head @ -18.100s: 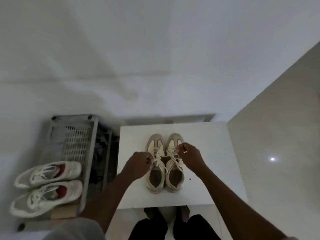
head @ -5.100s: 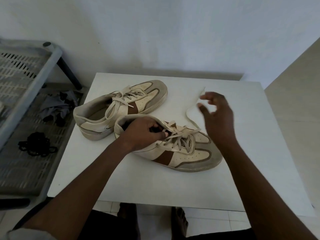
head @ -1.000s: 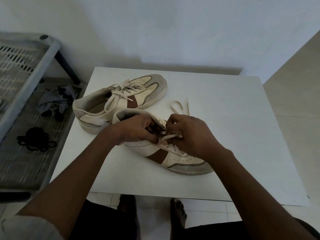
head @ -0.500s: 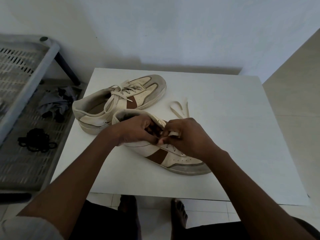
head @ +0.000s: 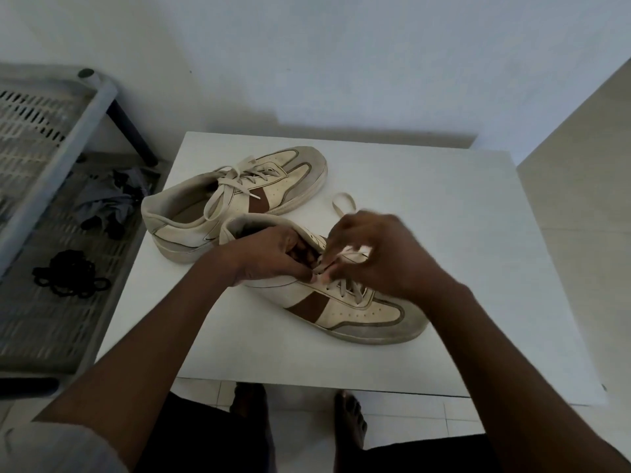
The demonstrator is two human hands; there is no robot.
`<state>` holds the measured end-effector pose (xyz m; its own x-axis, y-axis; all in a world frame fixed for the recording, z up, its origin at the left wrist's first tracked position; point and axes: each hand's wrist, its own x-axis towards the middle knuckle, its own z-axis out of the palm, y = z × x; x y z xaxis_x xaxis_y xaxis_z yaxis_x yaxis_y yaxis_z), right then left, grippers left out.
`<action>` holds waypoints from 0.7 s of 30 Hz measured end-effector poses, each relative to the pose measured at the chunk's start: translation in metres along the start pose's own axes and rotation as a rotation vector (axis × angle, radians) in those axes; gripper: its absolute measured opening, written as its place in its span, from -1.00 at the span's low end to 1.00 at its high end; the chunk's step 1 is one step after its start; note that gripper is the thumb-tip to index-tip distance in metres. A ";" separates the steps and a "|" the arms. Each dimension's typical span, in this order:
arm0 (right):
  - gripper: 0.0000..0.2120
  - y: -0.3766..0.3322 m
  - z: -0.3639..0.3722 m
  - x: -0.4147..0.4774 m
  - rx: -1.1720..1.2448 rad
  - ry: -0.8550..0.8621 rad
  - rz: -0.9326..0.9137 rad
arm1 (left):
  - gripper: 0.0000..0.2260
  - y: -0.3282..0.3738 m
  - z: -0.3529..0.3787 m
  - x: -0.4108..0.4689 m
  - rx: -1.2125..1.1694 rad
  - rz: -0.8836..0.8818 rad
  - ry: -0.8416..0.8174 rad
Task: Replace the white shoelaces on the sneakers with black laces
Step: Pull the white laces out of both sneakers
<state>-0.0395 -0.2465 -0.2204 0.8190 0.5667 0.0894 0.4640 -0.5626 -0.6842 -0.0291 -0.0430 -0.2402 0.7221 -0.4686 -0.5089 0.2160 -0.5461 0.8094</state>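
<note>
Gripping one of two sneakers (head: 358, 312), left hand (head: 269, 259); right hand (head: 382, 259) pinches lace (head: 320, 266)

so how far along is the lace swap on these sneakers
Early. Done: on the near sneaker the top eyelets look unthreaded, a loose loop of white lace on the table. In hand: left hand grips that sneaker, right hand pinches the lace. Left: its lower rows, the far sneaker fully laced, black laces on the rack.

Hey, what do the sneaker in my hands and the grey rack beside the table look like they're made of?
Near sneaker: cream upper looks like smooth leather or a synthetic, faintly sheened with punched holes; grey toe cap is matte, suede-like. Rack: probably moulded plastic, matte grey, with slotted shelves.
</note>
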 end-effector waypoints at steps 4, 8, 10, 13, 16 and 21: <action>-0.86 -0.005 0.022 0.002 -0.254 -0.071 0.060 | -0.80 0.001 -0.001 -0.002 -0.019 0.017 -0.033; -0.87 -0.004 0.023 0.003 -0.320 -0.096 0.062 | -0.79 0.001 -0.003 -0.002 -0.034 0.007 -0.046; -0.86 0.000 0.016 0.001 -0.265 -0.062 0.053 | -0.79 -0.002 -0.004 -0.001 -0.012 -0.002 -0.031; -0.86 0.024 -0.008 -0.001 -0.110 0.389 0.172 | -0.78 -0.006 -0.004 0.001 0.003 -0.018 -0.016; -0.83 0.041 -0.023 -0.005 -0.133 0.684 0.407 | -0.77 -0.007 -0.003 0.002 -0.016 -0.027 -0.010; -0.74 0.008 -0.002 0.000 -0.046 0.161 0.049 | -0.78 -0.004 -0.003 0.002 -0.007 -0.034 -0.012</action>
<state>-0.0352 -0.2519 -0.2247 0.8830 0.4361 0.1737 0.4336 -0.6162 -0.6575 -0.0265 -0.0392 -0.2439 0.7065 -0.4581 -0.5395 0.2450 -0.5568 0.7937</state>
